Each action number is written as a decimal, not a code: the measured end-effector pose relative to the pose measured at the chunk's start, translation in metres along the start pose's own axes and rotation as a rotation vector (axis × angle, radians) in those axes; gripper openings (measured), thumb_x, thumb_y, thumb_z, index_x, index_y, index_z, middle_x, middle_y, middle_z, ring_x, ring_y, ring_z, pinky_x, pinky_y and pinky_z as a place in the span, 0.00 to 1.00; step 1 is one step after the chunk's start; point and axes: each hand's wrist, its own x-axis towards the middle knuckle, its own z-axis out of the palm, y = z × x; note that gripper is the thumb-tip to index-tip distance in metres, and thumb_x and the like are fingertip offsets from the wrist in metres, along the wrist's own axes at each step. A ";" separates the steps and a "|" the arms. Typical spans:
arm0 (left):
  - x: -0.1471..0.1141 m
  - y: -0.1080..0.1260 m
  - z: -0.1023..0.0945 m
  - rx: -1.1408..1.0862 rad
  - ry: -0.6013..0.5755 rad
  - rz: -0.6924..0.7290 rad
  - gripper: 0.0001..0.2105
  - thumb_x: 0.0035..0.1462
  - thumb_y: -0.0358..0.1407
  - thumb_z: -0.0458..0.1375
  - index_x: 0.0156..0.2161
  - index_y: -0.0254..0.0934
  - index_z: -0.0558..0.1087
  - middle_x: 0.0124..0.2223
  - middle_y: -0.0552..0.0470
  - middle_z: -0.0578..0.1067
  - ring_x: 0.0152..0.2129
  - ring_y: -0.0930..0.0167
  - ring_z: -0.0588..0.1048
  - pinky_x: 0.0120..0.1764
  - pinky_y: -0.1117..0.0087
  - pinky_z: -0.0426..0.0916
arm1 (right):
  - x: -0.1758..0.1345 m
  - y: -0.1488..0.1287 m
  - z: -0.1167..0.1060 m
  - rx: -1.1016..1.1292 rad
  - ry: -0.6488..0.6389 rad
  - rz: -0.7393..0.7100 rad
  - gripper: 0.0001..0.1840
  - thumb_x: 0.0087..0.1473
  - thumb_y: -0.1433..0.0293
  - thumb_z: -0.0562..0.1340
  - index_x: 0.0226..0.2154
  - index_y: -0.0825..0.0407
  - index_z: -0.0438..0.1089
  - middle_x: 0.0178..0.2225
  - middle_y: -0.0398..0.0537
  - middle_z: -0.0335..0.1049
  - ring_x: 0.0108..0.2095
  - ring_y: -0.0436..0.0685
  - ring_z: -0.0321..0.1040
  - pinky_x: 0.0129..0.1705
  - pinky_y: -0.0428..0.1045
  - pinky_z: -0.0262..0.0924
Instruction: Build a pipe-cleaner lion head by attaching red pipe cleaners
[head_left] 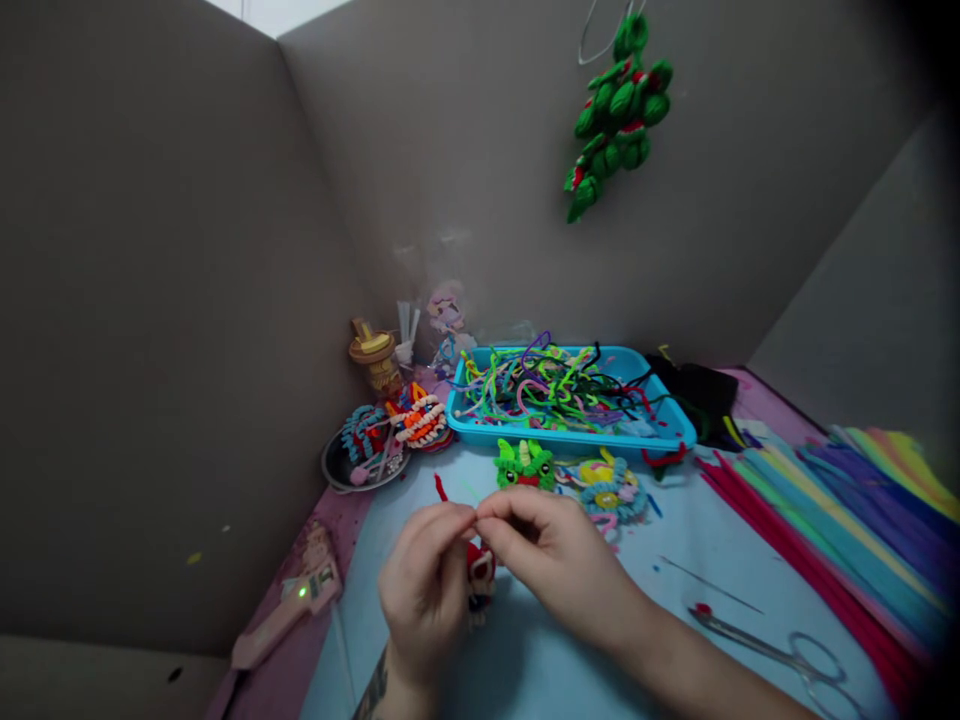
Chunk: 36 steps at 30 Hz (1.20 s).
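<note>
My left hand and my right hand meet above the blue work surface, thumbs and forefingers pinched tip to tip. What lies between the fingertips is too small to make out. A short red pipe cleaner sticks up from behind my left fingers. Just below the pinch, a small red figure with white and dark parts shows between my hands, partly hidden by the left one. Beyond my right knuckles sits a green fuzzy dragon head with round eyes. Beside it lies a blue and yellow pipe-cleaner flower.
A blue tray holds tangled pipe cleaners. Scissors, a thin metal rod and bundled coloured pipe cleaners lie right. A pink glue gun and metal bowl stand left. A green ornament hangs on the partition.
</note>
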 end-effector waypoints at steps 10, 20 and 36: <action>0.003 0.004 0.002 0.043 -0.010 -0.029 0.07 0.56 0.25 0.55 0.37 0.38 0.71 0.30 0.52 0.76 0.28 0.72 0.76 0.31 0.73 0.71 | -0.003 0.009 0.001 -0.293 0.048 -0.264 0.09 0.55 0.76 0.55 0.28 0.52 0.69 0.26 0.43 0.68 0.28 0.50 0.66 0.32 0.44 0.58; 0.004 0.008 0.005 0.087 -0.068 -0.016 0.08 0.57 0.23 0.53 0.37 0.38 0.70 0.30 0.52 0.75 0.26 0.73 0.74 0.30 0.73 0.71 | -0.007 0.011 0.005 -0.376 0.158 -0.292 0.09 0.50 0.79 0.57 0.23 0.53 0.68 0.21 0.42 0.66 0.24 0.49 0.64 0.28 0.44 0.55; 0.007 0.013 0.003 -0.019 -0.065 -0.195 0.06 0.57 0.26 0.55 0.33 0.38 0.72 0.28 0.54 0.75 0.25 0.74 0.74 0.28 0.77 0.69 | -0.005 0.010 0.003 -0.366 0.128 -0.258 0.09 0.49 0.78 0.56 0.22 0.52 0.67 0.20 0.41 0.63 0.23 0.48 0.61 0.27 0.44 0.54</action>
